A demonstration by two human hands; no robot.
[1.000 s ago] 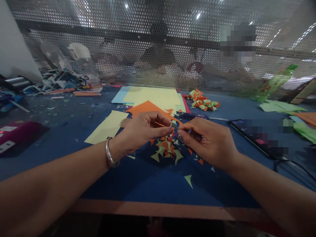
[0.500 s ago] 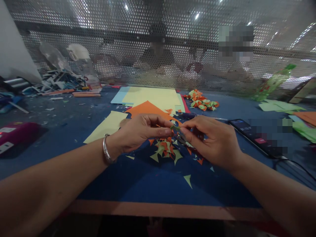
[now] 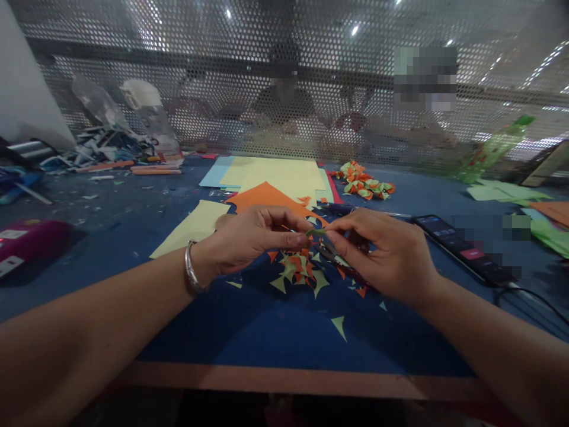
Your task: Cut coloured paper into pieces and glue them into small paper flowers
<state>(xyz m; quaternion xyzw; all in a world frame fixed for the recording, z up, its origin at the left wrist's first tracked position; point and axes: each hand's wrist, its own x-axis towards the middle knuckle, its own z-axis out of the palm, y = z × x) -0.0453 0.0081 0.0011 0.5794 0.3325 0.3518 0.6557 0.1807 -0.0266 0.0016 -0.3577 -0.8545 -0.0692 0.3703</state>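
Between my two hands is a small piece of green paper [image 3: 316, 232], pinched at both ends over the table. My left hand [image 3: 262, 234], with a silver bangle at its wrist, grips the left end between thumb and fingertips. The right end is in the thumb and forefinger of my right hand [image 3: 377, 249]. Dark scissors [image 3: 331, 255] lie just below, partly hidden by my right hand. Under my hands are orange and pale green paper scraps [image 3: 297, 267]. An orange sheet [image 3: 267, 196] with scalloped cut edges lies behind my left hand.
Yellow sheets [image 3: 275, 172] lie at the back, beside a heap of orange and green paper pieces [image 3: 364, 182]. A phone [image 3: 462, 246] with a cable is at right, a magenta device [image 3: 31, 240] at left. A perforated screen [image 3: 200, 71] closes off the far side; people sit beyond it.
The green paper between my fingertips shows a little more, looking thin and slightly bowed. My hands have barely shifted.
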